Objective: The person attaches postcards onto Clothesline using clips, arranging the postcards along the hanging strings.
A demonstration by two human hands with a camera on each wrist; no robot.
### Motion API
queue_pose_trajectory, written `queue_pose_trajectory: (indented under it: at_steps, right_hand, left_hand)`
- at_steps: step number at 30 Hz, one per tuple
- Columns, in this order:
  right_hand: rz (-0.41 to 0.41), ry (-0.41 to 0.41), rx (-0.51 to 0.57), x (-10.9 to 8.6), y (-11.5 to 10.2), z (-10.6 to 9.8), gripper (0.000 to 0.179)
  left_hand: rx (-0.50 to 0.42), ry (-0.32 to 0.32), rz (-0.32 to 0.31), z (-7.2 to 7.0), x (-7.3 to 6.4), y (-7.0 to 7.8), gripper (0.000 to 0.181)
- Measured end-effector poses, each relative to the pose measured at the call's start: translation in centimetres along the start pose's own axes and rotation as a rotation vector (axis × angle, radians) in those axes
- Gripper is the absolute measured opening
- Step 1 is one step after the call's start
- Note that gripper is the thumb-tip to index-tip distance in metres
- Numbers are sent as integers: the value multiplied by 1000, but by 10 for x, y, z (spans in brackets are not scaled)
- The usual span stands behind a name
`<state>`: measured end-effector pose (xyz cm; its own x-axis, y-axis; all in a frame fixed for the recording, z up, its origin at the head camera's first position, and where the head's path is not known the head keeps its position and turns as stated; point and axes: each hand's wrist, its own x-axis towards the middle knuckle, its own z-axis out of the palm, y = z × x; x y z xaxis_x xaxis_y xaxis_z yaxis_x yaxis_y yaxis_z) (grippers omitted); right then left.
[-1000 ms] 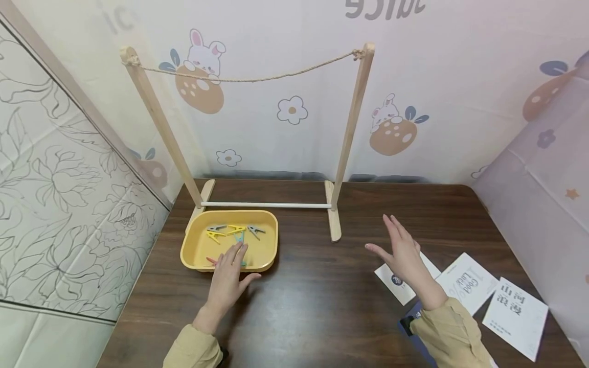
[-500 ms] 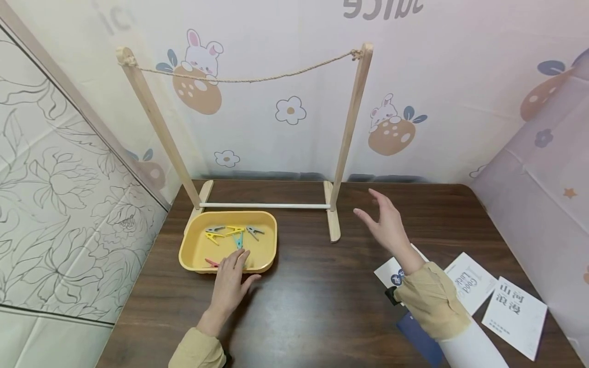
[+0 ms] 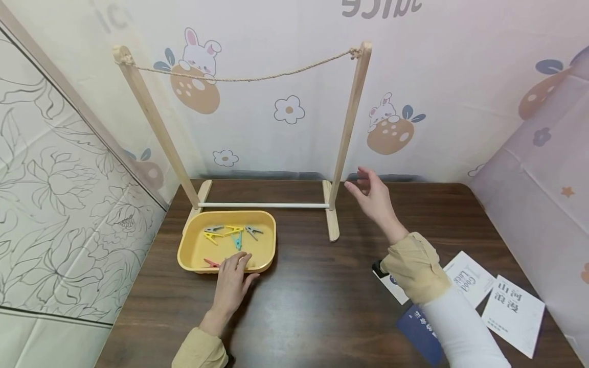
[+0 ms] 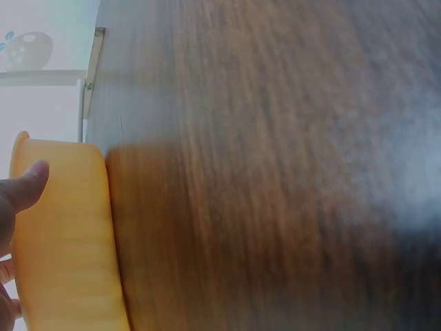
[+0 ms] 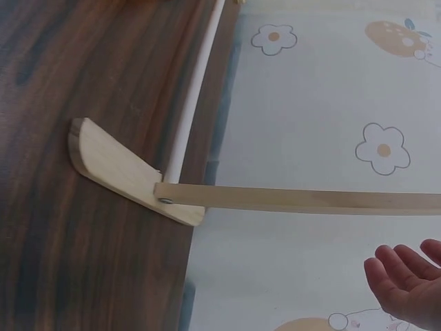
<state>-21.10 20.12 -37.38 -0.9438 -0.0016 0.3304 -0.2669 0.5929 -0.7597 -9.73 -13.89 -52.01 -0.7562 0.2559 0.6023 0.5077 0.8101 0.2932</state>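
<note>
My left hand (image 3: 231,282) is at the near rim of a yellow plastic basin (image 3: 184,250), fingers over the rim and thumb spread outside it. In the left wrist view the thumb overlaps the basin's outer wall (image 4: 65,227). Inside lie several plastic clothespins, among them a teal clothespin (image 3: 237,240), a red clothespin (image 3: 211,263), and yellow and grey ones. My right hand (image 3: 375,199) is raised beside the right post (image 3: 350,122) of a wooden drying rack, fingers loosely bent and holding nothing. A rope (image 3: 248,79) sags between the rack's two posts.
A white bar (image 3: 264,205) joins the rack's feet behind the basin. At the right of the dark wooden table (image 3: 317,306) lie a dark blue card (image 3: 421,332), a "Good Luck" card (image 3: 469,276) and other white cards, partly under my right forearm. Printed cloth hangs behind.
My right hand has moved forward and left, from above the cards to beside the rack's right post. The left hand has stayed almost in place at the basin's rim.
</note>
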Motion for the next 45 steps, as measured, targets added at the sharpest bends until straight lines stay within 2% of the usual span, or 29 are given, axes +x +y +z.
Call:
queue_pose_trajectory:
  at_steps: [6,13,21,29,35,40,45]
  right_hand:
    - [10,1,46,18,-5,4,56]
    - [35,-17,57,35,-12,8,57]
    - [7,-17,30,54,-18,10,57]
    - [2,-24,31,62,-19,13,55]
    - [-28,-11,14,66,-21,15,50]
    - [-38,-13,-20,69,-20,16,43]
    - [-62,-39,-55,72,-17,17,36]
  left_hand:
    - [9,13,18,2,0,-1,51]
    - [19,-22,7,3,1,0,44]
    - [23,-53,-2,4,2,0,36]
    - [12,-42,9,6,0,-2,25]
    - [2,-37,52,8,-1,-3,17]
    - [17,-18,94,9,-1,-4,20]
    - [26,-16,102,10,0,-5,27]
